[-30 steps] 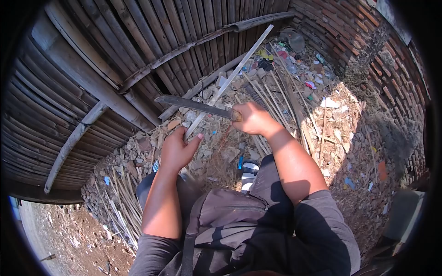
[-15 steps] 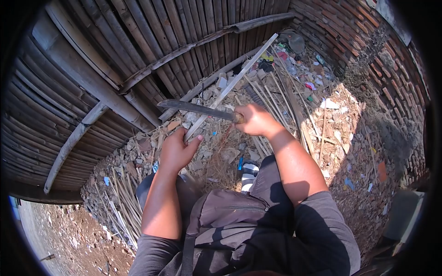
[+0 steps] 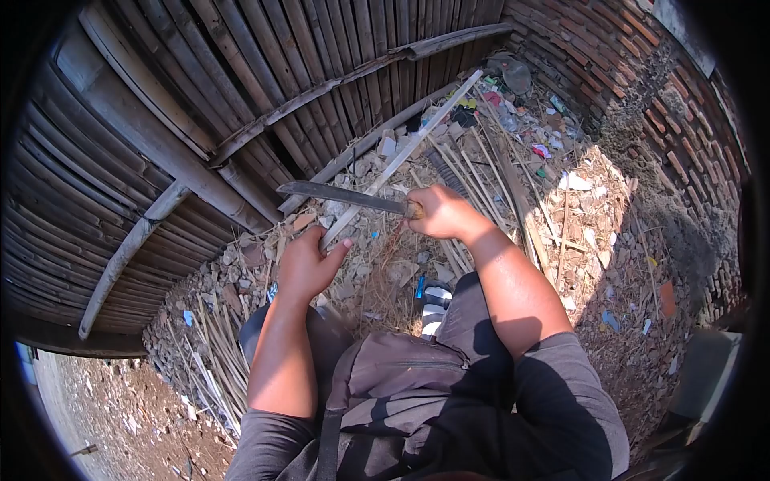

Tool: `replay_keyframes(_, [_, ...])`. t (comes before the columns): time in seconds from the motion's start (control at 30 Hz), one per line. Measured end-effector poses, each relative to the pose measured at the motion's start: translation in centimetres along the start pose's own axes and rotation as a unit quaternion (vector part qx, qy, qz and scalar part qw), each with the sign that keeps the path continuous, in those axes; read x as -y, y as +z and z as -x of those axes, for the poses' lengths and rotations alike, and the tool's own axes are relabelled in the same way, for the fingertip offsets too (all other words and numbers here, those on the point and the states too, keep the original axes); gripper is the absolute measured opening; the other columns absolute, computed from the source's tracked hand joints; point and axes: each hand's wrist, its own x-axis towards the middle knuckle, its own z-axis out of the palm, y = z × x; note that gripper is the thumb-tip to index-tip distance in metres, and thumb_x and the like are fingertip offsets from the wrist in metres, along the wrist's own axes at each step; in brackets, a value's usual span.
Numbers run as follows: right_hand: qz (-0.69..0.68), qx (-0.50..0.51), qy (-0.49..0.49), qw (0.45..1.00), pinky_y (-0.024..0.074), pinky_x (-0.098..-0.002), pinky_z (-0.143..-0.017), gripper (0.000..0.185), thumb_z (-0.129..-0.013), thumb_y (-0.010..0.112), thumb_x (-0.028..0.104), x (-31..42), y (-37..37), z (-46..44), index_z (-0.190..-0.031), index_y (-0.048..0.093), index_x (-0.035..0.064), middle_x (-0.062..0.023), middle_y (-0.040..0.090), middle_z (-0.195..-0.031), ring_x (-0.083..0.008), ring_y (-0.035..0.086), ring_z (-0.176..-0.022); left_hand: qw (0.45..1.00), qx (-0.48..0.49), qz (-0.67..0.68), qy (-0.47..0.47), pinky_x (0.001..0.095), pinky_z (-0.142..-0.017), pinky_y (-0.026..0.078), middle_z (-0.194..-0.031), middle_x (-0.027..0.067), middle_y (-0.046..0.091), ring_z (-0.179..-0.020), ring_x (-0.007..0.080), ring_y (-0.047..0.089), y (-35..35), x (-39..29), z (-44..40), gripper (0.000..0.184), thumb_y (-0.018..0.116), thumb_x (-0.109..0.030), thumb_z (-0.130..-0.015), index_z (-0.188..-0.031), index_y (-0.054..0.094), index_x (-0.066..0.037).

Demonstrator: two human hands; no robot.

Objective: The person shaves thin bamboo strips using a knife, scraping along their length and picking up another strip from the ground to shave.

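Observation:
My right hand [image 3: 441, 212] is wrapped round the wooden handle of a machete [image 3: 353, 196], its dark blade pointing left. In my left hand [image 3: 307, 264] is the near end of a long, pale wooden or bamboo strip [image 3: 413, 148], which slants away up and to the right. The blade lies across the strip a little beyond my left hand's fingers; I cannot tell how hard it presses. My left thumb shows at the side of the strip, while the other fingers are partly hidden.
Ahead and to the left stands a bamboo wall [image 3: 321, 72], with a brick wall [image 3: 674, 136] on the right. Rubble and litter cover the ground. Loose strips [image 3: 216, 353] lie at the left and more sticks [image 3: 513, 196] at the right. A black bag [image 3: 401, 365] rests against my lap.
The far end of the strip has dipped slightly. The machete has shifted down a little, while my left hand has stayed almost in place.

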Motion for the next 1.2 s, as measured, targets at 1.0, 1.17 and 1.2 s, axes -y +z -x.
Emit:
replay_keyframes(1.0, [0.049, 0.07, 0.041, 0.996, 0.0562, -0.0465, -0.097, 0.05, -0.083, 0.079, 0.034, 0.2, 0.3, -0.7, -0.128, 0.07, 0.0141, -0.0203, 0.074, -0.116, -0.0395, 0.071, -0.111, 0.999, 0.022, -0.04, 0.011, 0.0483, -0.071, 0.054, -0.077, 0.0192, 0.071, -0.078, 0.0391, 0.073, -0.1, 0.8, -0.1, 0.059, 0.075, -0.054, -0.089, -0.107, 0.071, 0.002])
replay_keyframes(1.17, [0.052, 0.073, 0.042, 0.995, 0.0563, -0.0467, -0.098, 0.052, -0.083, 0.079, 0.035, 0.4, 0.1, -0.5, -0.131, 0.069, 0.0144, -0.0202, 0.074, -0.118, -0.0393, 0.07, -0.112, 0.998, 0.034, -0.05, -0.002, 0.0484, -0.073, 0.055, -0.079, 0.0193, 0.072, -0.08, 0.0391, 0.073, -0.3, 0.5, -0.1, 0.059, 0.075, -0.054, -0.089, -0.108, 0.071, 0.002])
replay_keyframes(1.2, [0.054, 0.072, 0.04, 0.995, 0.0563, -0.0467, -0.098, 0.053, -0.083, 0.079, 0.035, 0.3, 0.2, -0.6, -0.131, 0.069, 0.0143, -0.0202, 0.074, -0.118, -0.0393, 0.07, -0.113, 0.998, 0.038, -0.05, -0.004, 0.0484, -0.073, 0.055, -0.079, 0.0194, 0.072, -0.081, 0.0391, 0.073, -0.3, 0.5, -0.1, 0.06, 0.075, -0.055, -0.089, -0.109, 0.071, 0.002])
